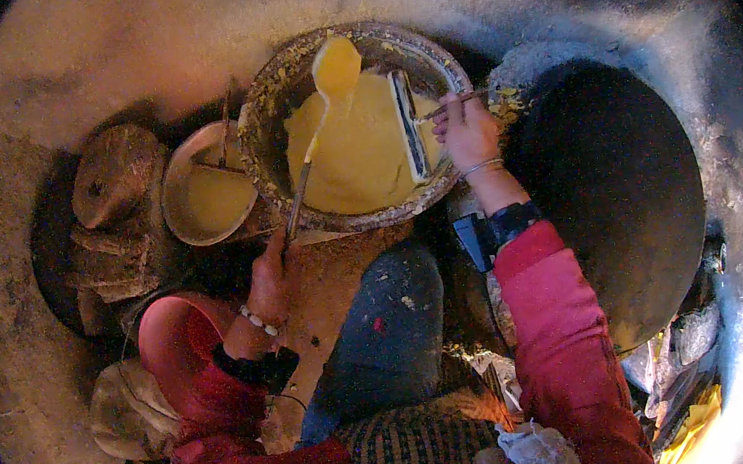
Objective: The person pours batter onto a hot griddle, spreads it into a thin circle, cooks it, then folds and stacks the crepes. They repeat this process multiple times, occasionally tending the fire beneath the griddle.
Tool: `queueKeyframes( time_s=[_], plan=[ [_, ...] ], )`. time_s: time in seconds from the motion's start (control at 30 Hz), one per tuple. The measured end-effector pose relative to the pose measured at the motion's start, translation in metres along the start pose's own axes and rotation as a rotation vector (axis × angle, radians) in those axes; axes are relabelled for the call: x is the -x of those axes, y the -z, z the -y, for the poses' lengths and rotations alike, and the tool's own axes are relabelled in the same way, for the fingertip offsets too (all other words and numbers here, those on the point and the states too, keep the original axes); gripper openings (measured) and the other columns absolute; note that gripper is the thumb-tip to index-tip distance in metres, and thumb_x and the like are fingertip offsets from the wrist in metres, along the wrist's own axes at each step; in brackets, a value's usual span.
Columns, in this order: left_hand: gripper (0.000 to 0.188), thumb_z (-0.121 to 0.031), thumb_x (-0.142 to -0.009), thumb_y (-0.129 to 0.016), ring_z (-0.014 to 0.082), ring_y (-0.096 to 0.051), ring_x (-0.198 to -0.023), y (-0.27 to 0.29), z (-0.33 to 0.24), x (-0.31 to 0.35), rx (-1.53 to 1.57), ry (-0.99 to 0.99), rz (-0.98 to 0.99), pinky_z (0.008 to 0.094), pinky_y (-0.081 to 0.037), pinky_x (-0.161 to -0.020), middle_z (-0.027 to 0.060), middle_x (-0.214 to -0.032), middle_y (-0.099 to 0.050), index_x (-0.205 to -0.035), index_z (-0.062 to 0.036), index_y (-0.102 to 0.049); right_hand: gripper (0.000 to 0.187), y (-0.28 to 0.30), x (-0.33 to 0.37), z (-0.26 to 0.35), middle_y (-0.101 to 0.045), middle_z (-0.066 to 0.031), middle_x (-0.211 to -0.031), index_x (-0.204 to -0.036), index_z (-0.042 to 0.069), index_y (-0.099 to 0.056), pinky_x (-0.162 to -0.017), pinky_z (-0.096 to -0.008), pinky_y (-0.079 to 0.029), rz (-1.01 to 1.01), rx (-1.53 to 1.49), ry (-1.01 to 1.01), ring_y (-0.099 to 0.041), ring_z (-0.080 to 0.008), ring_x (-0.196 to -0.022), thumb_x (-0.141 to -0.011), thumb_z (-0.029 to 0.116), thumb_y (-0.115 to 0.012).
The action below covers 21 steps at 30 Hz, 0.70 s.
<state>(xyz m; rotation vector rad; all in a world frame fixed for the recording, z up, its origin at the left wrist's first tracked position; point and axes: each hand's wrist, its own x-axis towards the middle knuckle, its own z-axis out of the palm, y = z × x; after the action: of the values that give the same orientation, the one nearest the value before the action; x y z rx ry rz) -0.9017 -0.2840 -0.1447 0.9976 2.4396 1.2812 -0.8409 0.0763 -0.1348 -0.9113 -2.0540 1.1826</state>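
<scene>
A large round basin [252,126] with a crusted rim holds thick yellow batter [349,169]. My left hand [268,281], below the basin's left side, is closed round the long handle of a ladle [337,67]. The ladle's bowl is coated in batter and rests over the basin's far part. At the right rim my right hand [471,132] is closed round the thin stick handle of a T-shaped spreader [409,126]. The spreader's dark, light-edged bar lies over the batter inside the basin.
Left of the basin stands a smaller bowl [173,206] of yellow liquid with a T-shaped stick [220,167] in it. Farther left are rough brown blocks [108,187]. A large dark round griddle [616,200] is at my right. Yellow sheet material [698,433] lies lower right.
</scene>
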Motion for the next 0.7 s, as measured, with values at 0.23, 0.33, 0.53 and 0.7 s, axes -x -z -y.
queueKeyframes(
  time_s=[0.23,0.33,0.53,0.7],
  plan=[
    [0.033,-0.027,-0.101,-0.048,0.0128,-0.045,-0.05,0.0,-0.066,-0.017,0.583,0.605,0.116,0.0263,-0.034,-0.042,0.0005,-0.07,-0.049,-0.126,-0.0059,-0.054,0.03,0.009,0.012,0.028,-0.061,-0.0081,-0.07,-0.098,0.003,-0.055,-0.048,-0.0298,-0.047,-0.131,-0.752,-0.182,-0.054,-0.0145,-0.051,-0.101,0.033,-0.048],
    [0.033,-0.026,-0.102,-0.046,0.0119,-0.042,-0.048,0.002,-0.09,-0.024,0.767,0.673,0.156,0.0272,-0.034,-0.04,0.0004,-0.069,-0.047,-0.13,-0.0085,-0.05,0.029,0.006,0.019,0.028,-0.061,-0.0084,-0.069,-0.098,0.004,-0.055,-0.047,-0.0306,-0.046,-0.095,-0.736,-0.252,-0.053,-0.0151,-0.051,-0.101,0.033,-0.049],
    [0.035,-0.026,-0.103,-0.044,0.0105,-0.038,-0.046,0.008,-0.111,-0.017,0.916,0.766,0.202,0.0269,-0.034,-0.04,0.0002,-0.071,-0.046,-0.133,-0.0103,-0.048,0.03,-0.003,0.025,0.023,-0.061,-0.0105,-0.071,-0.1,0.003,-0.056,-0.048,-0.0332,-0.051,-0.04,-0.761,-0.298,-0.057,-0.0177,-0.054,-0.1,0.033,-0.05],
    [0.035,-0.027,-0.103,-0.044,0.0093,-0.036,-0.046,0.007,-0.111,-0.013,0.956,0.768,0.169,0.0262,-0.034,-0.04,-0.0002,-0.072,-0.046,-0.134,-0.0112,-0.048,0.03,-0.01,0.027,0.026,-0.061,-0.0106,-0.071,-0.098,0.002,-0.056,-0.047,-0.0337,-0.052,-0.038,-0.77,-0.28,-0.058,-0.0183,-0.054,-0.1,0.032,-0.05]
  ],
)
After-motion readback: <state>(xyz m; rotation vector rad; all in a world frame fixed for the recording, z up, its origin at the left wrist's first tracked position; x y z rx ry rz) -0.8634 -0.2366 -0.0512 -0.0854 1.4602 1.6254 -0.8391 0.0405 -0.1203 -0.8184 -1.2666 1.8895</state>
